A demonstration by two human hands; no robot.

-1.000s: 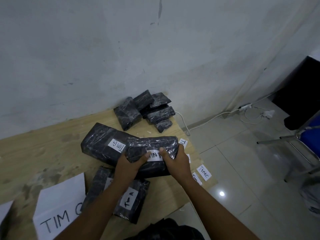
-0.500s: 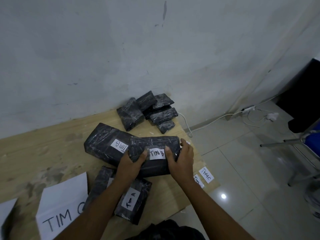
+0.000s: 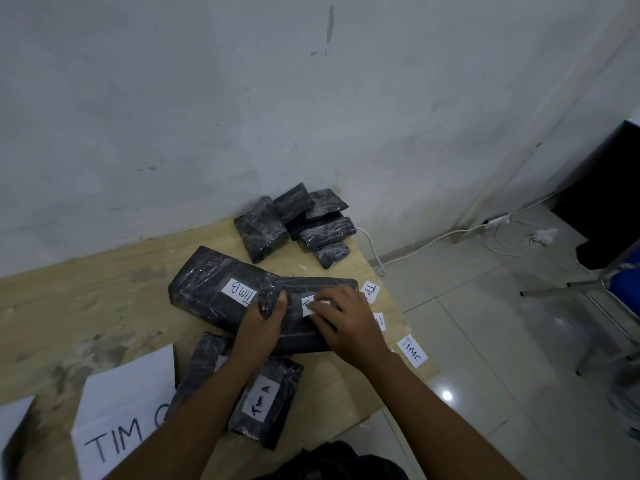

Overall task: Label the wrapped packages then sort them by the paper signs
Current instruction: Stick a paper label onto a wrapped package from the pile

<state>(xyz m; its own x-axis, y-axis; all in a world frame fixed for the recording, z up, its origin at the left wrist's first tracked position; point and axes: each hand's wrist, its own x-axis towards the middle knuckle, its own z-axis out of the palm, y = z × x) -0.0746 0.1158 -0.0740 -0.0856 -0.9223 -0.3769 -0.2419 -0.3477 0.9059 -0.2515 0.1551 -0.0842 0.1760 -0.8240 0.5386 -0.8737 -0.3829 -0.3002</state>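
Observation:
A black wrapped package (image 3: 304, 337) lies on the wooden table (image 3: 86, 306) before me. My left hand (image 3: 261, 323) grips its left end, thumb over the top. My right hand (image 3: 346, 318) lies flat on its top, fingers pressing a white label (image 3: 309, 304) that they partly hide. Behind it a larger package (image 3: 207, 289) carries a "TIM B" label (image 3: 241, 292). A package labelled "Tim A" (image 3: 263, 403) lies under my left forearm. A paper sign reading "TIM" (image 3: 128, 410) sits at the near left.
Several unlabelled black packages (image 3: 298, 225) are piled at the table's far right corner against the wall. Loose labels (image 3: 412, 350) lie near the right table edge. Beyond it is tiled floor with a white cable (image 3: 433, 240) and a blue chair (image 3: 620, 282).
My right hand has moved from the package's right end onto its top and now presses the label. The package has settled lower on the table; my left hand keeps its grip.

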